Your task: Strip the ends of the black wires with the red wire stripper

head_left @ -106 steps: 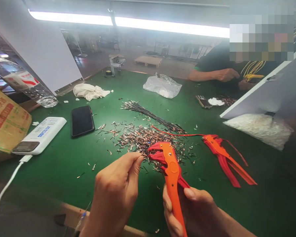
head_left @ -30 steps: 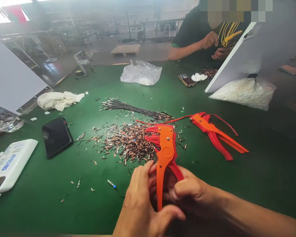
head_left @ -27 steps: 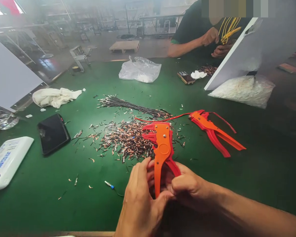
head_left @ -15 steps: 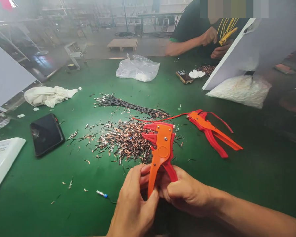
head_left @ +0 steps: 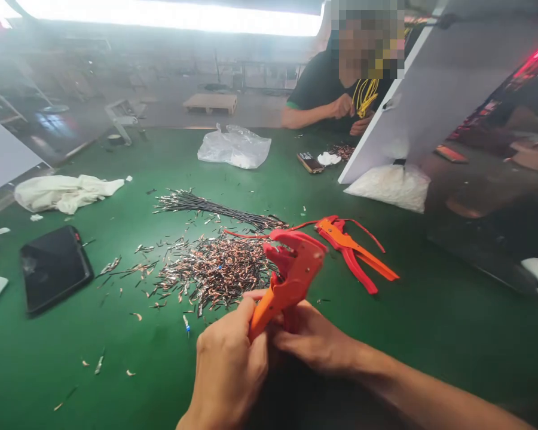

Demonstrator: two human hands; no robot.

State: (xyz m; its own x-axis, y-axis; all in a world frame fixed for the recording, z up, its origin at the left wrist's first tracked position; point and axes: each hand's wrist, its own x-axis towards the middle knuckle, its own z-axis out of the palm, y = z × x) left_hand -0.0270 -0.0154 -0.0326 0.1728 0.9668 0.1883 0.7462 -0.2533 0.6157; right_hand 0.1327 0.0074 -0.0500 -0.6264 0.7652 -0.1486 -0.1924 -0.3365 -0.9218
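My left hand (head_left: 231,352) and my right hand (head_left: 316,340) are both closed around the handles of an orange and red wire stripper (head_left: 293,272), near the front of the table. Its jaws point up and to the left. Behind it lies a heap of cut wire ends (head_left: 215,269), dark and copper-coloured. A bundle of black wires (head_left: 215,206) with stripped ends stretches out beyond the heap. To the right rests a second wire stripper (head_left: 352,248), with a thin red strip (head_left: 367,232) beside its head. A small blue and white connector (head_left: 187,324) lies left of my hands.
On the left are a dark phone (head_left: 56,269) and a pale cloth (head_left: 67,192). Clear plastic bags (head_left: 235,146) lie at the back, with a tied white bag (head_left: 392,186) by a leaning white panel (head_left: 399,101). Across the table a person (head_left: 314,98) holds yellow wires (head_left: 365,95).
The wire stripper has turned and tilted in my hands, its head leaning more to the right. The view has shifted up and right. The small connector now lies nearer the heap.
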